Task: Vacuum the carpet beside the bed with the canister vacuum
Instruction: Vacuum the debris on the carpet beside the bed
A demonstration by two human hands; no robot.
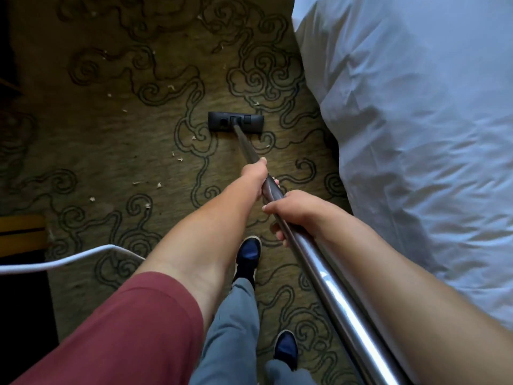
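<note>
A shiny metal vacuum wand [330,284] runs from the lower right up to a black floor head [235,122] lying flat on the olive carpet [116,151] with dark swirl lines. My left hand [254,173] grips the wand further down its length, closer to the floor head. My right hand [294,209] is wrapped around the wand just behind it. Small pale scraps [177,157] lie scattered on the carpet, mostly left of the head. The bed with its white duvet [416,134] fills the right side. The canister is out of view.
A white cable [69,259] curves across the lower left. Dark furniture with a yellowish edge [22,226] stands at the left border. My feet in dark blue shoes [248,252] stand on the carpet beneath my arms, close to the bed's edge.
</note>
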